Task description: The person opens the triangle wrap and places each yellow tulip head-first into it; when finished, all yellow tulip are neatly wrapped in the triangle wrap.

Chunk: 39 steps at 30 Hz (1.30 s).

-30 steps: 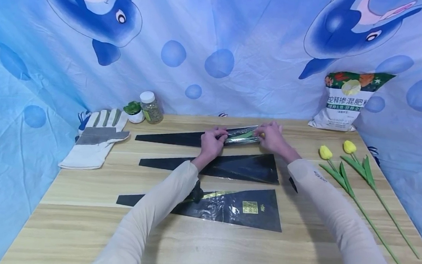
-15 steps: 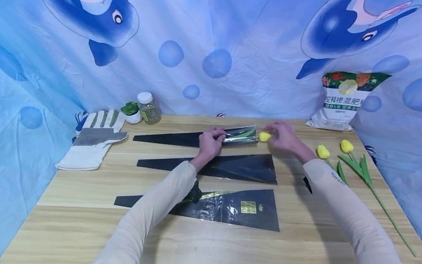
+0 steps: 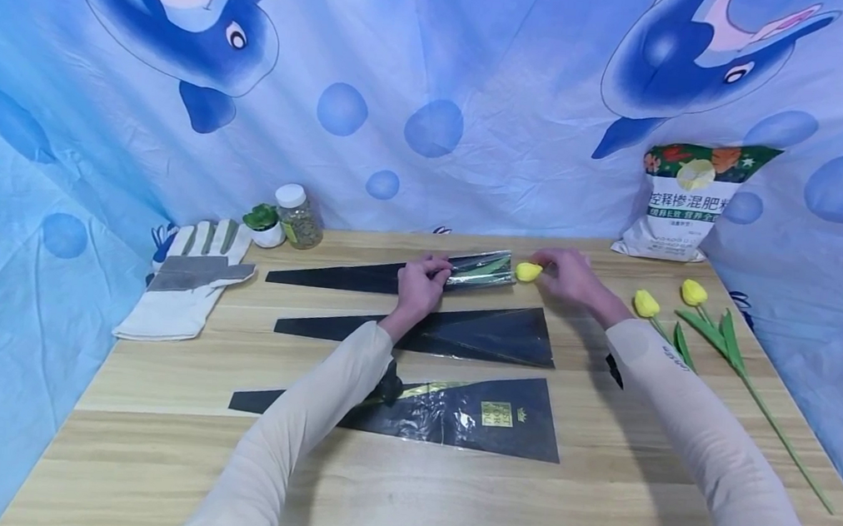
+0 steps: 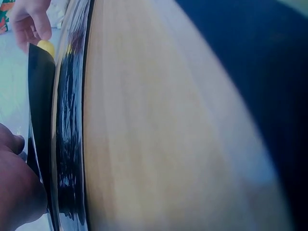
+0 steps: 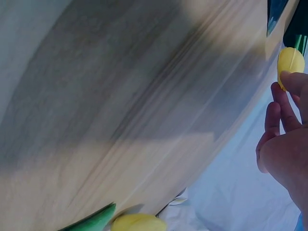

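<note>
In the head view, my left hand (image 3: pixel 419 286) pinches the edge of the farthest black wrapping sleeve (image 3: pixel 341 273). The sleeve's wide, see-through end is raised a little, and green tulip leaves (image 3: pixel 492 267) show inside it. Just beyond its mouth sits the yellow tulip head (image 3: pixel 528 272), its stem hidden in the sleeve. My right hand (image 3: pixel 572 276) holds that bloom by its tip between thumb and fingers, as the right wrist view also shows with the tulip (image 5: pixel 290 60). In the left wrist view, my left thumb and fingers (image 4: pixel 19 183) lie against the sleeve.
Two more black sleeves, one plain (image 3: pixel 490 333) and one with gold print (image 3: pixel 453 420), lie nearer. Two yellow tulips (image 3: pixel 645 303) (image 3: pixel 693 293) lie at right. A glove (image 3: pixel 190 276), potted succulent (image 3: pixel 265 224), jar (image 3: pixel 299 215) and fertilizer bag (image 3: pixel 686 203) stand around the far edge.
My right hand has drawn back rightward from the sleeve's mouth to the tulip head, which came into view. Over the last half second little has moved. My left hand keeps its place on the sleeve.
</note>
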Tool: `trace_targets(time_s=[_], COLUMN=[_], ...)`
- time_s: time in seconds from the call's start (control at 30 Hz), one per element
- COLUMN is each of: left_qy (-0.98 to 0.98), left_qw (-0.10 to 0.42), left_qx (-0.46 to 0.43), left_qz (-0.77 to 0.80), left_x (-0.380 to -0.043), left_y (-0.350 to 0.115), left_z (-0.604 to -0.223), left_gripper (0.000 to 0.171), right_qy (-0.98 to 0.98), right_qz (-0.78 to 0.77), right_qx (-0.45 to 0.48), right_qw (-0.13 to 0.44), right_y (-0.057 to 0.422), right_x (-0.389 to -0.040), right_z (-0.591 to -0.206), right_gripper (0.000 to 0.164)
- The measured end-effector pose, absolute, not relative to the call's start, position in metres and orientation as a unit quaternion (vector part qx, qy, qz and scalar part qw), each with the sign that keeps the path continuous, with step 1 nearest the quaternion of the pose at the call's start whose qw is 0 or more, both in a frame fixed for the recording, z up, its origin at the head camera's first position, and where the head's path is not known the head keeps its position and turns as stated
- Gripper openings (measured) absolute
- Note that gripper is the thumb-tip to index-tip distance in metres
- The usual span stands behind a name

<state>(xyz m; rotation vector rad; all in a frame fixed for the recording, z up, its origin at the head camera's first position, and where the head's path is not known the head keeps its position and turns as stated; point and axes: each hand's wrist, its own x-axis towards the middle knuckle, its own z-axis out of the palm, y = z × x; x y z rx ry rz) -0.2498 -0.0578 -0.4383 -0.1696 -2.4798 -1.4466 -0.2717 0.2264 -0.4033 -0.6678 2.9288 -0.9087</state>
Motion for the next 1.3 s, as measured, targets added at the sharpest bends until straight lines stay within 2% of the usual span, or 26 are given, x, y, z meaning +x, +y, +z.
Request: trace_targets(time_s=[0.4, 0.83, 1.3], left_qy=[-0.856, -0.858, -0.863], left_qw=[0.125, 0.133, 0.126], left_qx=[-0.063, -0.062, -0.060], left_qz=[-0.498, -0.493, -0.486], left_x=[-0.248, -0.247, -0.247], left_y=[-0.057, -0.054, -0.056], left_z=[-0.435, -0.433, -0.432], left_gripper=[0.012, 0.011, 0.013], right_qy=[0.912, 0.899, 0.882], right_qz=[-0.363, -0.399, -0.452], right_qx=[-0.186, -0.179, -0.118], right_qw=[0.034, 0.036, 0.058], right_y=[0.215, 0.201, 0.192], right_x=[-0.269, -0.268, -0.271], right_z=[-0.405, -0.403, -0.407], right_gripper=[0.030, 0.026, 0.025])
